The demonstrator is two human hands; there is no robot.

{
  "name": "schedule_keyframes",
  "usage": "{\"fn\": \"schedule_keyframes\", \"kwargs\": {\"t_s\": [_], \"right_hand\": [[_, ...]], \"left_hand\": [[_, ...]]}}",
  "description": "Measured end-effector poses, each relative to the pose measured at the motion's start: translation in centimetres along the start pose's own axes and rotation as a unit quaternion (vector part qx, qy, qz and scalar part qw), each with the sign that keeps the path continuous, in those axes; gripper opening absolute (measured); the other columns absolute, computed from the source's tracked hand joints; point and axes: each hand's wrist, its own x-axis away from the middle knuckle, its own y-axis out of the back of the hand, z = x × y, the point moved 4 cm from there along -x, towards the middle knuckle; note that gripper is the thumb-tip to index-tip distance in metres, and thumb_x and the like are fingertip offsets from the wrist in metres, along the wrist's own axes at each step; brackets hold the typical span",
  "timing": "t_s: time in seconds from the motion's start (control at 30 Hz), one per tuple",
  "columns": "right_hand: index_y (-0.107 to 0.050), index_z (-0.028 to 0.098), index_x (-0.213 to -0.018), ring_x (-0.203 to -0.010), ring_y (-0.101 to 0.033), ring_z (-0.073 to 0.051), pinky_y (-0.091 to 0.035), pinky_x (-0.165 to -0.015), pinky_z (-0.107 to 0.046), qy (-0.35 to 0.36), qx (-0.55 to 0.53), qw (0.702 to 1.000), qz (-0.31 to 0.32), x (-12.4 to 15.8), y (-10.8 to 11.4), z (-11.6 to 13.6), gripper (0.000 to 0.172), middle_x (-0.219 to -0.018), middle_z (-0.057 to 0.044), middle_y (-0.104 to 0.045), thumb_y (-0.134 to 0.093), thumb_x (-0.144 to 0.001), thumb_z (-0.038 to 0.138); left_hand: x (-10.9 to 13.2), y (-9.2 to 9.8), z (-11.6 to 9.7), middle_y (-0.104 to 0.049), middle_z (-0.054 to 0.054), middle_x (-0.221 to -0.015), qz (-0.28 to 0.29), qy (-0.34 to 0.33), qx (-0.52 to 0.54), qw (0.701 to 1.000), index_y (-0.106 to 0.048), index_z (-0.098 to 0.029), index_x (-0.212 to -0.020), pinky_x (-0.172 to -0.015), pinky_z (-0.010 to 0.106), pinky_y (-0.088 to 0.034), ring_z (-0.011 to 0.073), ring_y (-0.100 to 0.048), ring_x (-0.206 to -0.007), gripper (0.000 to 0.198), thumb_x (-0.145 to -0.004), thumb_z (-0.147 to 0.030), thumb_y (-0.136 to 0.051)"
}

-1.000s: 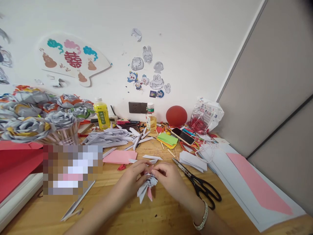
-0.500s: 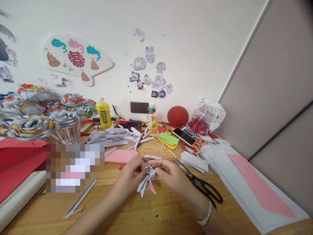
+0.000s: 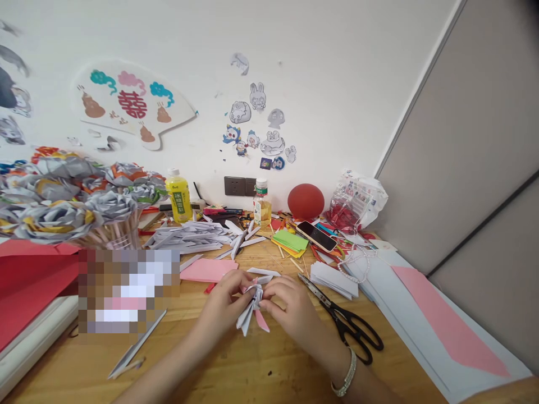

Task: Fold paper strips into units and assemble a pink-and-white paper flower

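A partly formed paper flower (image 3: 250, 315), folded from white strips with a pink one, is held between my two hands above the wooden table. My left hand (image 3: 227, 297) pinches it from the left, thumb across the front. On its right side, my right hand (image 3: 290, 306) has thumb and curled fingertips closed on the folds. Part of the flower is hidden behind the fingers. Just beyond the hands lie a folded white strip (image 3: 263, 272) and a stack of pink paper (image 3: 209, 270). Black-handled scissors (image 3: 351, 322) rest right of my right hand.
Finished paper flowers (image 3: 63, 196) crowd the left. Folded white strips (image 3: 189, 234) are heaped at the back, near a yellow bottle (image 3: 179, 196) and a clear bottle (image 3: 261, 205). Rightward are green paper (image 3: 290, 240), a phone (image 3: 316, 235), a red balloon (image 3: 306, 202) and white sheets (image 3: 334, 279).
My right hand has shifted slightly left and its fingers have curled in closer on the flower. My left hand keeps its pinch nearly in place.
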Motion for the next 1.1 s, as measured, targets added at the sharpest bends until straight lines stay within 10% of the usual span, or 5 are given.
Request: {"fn": "schedule_keyframes", "kwargs": {"t_s": [0.5,0.7,1.1], "right_hand": [[-0.062,0.020,-0.075,-0.075,-0.055,-0.019,-0.042,-0.068,-0.031,0.009,0.106,0.993,-0.044,0.7,-1.1,0.4,0.012,-0.077,-0.004,-0.065,-0.054,-0.084,0.021],[-0.065,0.020,-0.078,-0.079,-0.058,-0.019,-0.043,-0.073,-0.032,0.001,0.081,0.995,-0.061,0.0,0.4,0.0,0.020,-0.083,-0.005,-0.067,-0.048,-0.087,0.017],[-0.056,0.023,-0.112,-0.098,-0.054,-0.022,-0.041,-0.087,-0.035,-0.013,0.029,0.996,-0.089,-0.3,1.7,-0.2,0.030,-0.108,-0.007,-0.061,-0.056,-0.083,0.028]], "left_hand": [[0.3,-0.1,0.2,-0.061,0.006,-0.084,-0.039,-0.007,-0.008,0.999,-0.057,-0.019,-0.059,-0.068,0.029,-0.048,0.0201,-0.057,-0.085,0.017,-0.074,-0.028,-0.056],[-0.2,-0.2,0.5,-0.060,0.008,-0.108,0.036,0.021,0.116,0.992,-0.065,-0.020,-0.095,-0.090,0.037,-0.046,0.0233,-0.052,-0.109,0.026,-0.070,-0.025,-0.060],[0.9,-0.8,0.5,-0.046,0.008,-0.132,0.086,-0.155,-0.069,0.982,-0.015,-0.032,-0.141,-0.097,0.038,-0.041,0.0191,-0.051,-0.112,0.073,-0.077,-0.005,-0.039]]}}
